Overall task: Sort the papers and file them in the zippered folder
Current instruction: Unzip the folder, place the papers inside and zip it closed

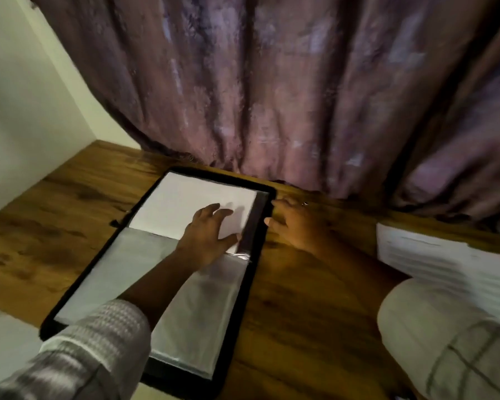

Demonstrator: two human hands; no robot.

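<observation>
Head view looks down on a black zippered folder point(259, 215) lying open on a brown wooden tabletop point(300, 313), its long side running from the near edge toward the far side. A plain white sheet of paper point(185, 203) lies on the folder's far half, above glossy clear plastic sleeves point(202, 307) that fill the near half.

The left hand point(211, 229) lies spread flat on the sheet's right part, fingers straight and pressing it down. The right hand point(295, 226) rests just beside the folder's right rim with loosely extended fingers, the thumb touching the rim and nothing gripped.

A stack of printed white papers point(445, 264), blurred, waits well apart at the right.

Paper like this is probably light, limp and prone to sliding on the slick plastic, so a flat palm steadies it. For lifting, a corner or the free right edge seems the best hold, and the sleeve mouth would likely need parting first.

Open tabletop lies left and right of the folder. At the far side a mauve curtain point(272, 96) touches the tabletop close behind the folder, so there is little room there.
</observation>
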